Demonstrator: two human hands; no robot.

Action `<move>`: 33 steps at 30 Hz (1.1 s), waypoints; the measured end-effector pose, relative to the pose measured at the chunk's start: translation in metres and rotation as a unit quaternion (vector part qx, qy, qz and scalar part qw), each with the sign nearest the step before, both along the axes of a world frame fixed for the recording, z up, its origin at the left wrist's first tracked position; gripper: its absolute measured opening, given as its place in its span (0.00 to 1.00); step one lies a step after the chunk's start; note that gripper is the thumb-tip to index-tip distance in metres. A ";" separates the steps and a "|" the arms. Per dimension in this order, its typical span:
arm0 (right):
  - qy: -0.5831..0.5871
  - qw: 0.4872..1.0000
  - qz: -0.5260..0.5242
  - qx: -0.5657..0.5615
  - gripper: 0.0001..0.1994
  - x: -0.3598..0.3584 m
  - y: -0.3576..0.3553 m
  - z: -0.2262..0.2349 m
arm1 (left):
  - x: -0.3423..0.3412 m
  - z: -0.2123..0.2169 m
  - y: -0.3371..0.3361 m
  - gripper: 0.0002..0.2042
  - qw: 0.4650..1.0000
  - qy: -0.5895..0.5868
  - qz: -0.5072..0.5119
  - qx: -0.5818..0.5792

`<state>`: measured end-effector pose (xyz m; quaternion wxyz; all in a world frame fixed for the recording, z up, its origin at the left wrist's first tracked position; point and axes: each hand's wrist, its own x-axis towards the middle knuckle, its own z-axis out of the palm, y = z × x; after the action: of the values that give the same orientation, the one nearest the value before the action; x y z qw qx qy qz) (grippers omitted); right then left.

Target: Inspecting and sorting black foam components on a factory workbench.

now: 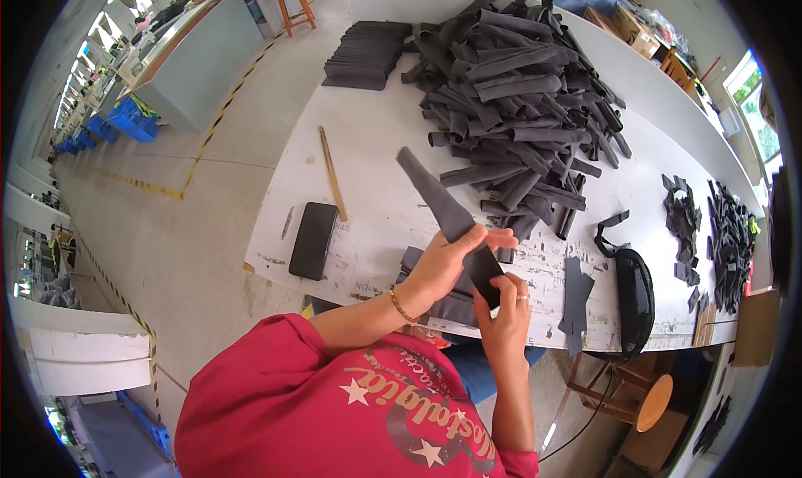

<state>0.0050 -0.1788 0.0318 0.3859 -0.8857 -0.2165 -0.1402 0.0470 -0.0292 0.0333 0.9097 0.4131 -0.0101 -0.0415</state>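
Both hands pinch one dark fabric strip [447, 215]: left hand [447, 261] mid-strip, right hand [505, 307] at its lower end, above the tabletop [368, 169].

both hands, left hand [443, 265] and right hand [504, 311], grip a long dark grey fabric strip [434, 195] just below the big heap of dark fabric strips [518, 94].

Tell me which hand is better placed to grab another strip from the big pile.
Probably the left hand: it lies closer to the pile of dark strips, gripping only the strip midway, while the right hand pinches its lower end.
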 end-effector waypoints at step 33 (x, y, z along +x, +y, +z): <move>-0.052 0.998 0.046 -0.007 0.17 0.011 -0.009 0.003 | 0.002 0.012 0.003 0.14 0.993 0.014 0.036 -0.114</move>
<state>0.0159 -0.1881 0.0349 0.3740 -0.8692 -0.2772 -0.1664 0.0493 -0.0264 0.0455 0.9518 0.3061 0.0131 -0.0134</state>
